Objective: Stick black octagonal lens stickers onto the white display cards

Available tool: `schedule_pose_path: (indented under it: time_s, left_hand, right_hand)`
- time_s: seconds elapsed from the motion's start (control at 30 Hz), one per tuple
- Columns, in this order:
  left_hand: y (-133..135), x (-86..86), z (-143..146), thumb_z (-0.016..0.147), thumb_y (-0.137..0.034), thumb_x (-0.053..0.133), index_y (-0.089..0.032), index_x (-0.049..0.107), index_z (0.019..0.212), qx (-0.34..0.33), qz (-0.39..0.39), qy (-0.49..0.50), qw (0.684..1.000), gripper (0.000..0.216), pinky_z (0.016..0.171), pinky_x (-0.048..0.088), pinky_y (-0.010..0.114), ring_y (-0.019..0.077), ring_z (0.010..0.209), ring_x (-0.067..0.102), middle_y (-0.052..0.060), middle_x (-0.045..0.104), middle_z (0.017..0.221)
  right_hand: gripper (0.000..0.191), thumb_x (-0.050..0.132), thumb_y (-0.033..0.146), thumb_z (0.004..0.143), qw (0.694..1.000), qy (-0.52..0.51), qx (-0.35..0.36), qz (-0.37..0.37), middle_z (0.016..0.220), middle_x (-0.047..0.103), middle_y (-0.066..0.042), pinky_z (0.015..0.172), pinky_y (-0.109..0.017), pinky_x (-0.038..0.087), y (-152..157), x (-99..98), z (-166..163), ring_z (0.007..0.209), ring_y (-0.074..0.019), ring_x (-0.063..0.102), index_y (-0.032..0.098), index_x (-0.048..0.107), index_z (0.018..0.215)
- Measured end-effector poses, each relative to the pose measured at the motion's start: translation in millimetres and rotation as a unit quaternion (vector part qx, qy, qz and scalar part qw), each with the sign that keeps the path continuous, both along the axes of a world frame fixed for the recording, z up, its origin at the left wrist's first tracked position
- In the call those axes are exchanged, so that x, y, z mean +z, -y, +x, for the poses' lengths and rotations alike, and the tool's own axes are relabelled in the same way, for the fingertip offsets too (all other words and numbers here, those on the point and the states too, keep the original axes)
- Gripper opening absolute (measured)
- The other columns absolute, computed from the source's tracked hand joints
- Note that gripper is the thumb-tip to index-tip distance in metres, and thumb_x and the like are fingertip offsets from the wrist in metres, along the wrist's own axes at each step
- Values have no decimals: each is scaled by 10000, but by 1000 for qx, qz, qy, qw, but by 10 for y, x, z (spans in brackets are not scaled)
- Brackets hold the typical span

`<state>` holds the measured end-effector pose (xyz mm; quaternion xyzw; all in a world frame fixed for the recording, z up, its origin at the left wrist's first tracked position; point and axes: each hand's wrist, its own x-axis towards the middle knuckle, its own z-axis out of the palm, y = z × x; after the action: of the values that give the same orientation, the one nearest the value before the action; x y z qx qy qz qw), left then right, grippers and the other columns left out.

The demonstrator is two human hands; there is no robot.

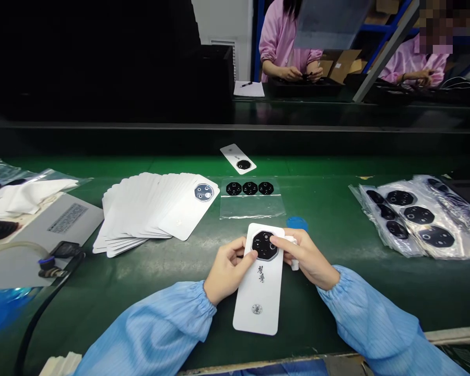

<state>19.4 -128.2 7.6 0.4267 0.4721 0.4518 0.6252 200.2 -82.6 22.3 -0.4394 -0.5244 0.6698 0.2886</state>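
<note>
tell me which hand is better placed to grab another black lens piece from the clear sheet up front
Probably the right hand: its fingertips already rest on the black camera ring, nearer the clear sheet. The left hand grips the white back cover edge, steadying it.

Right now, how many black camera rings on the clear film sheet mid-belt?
3, in one row on the clear film sheet: left ring, middle ring, right ring. None look hidden.

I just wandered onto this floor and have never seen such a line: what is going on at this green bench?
A person in blue sleeves holds a white phone back cover over the green belt. The left hand grips its edge, and the right hand presses on the black camera ring at its top. A fanned stack of covers lies to the left, and bagged rings to the right.
</note>
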Motion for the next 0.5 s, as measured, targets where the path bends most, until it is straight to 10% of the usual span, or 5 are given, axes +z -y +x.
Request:
schedule_pose_path:
  time_s: [0.5]
  left_hand:
    - [4,17,24,788,-359,677,-160,592,923,45,42,-31,998,255,637,492,230,149,746,620,17,649,838]
  right_hand:
    - [367,601,468,861,996,24,53,68,625,515,-1,500,-237,294,79,11,-19,548,-101,413,142,587,692]
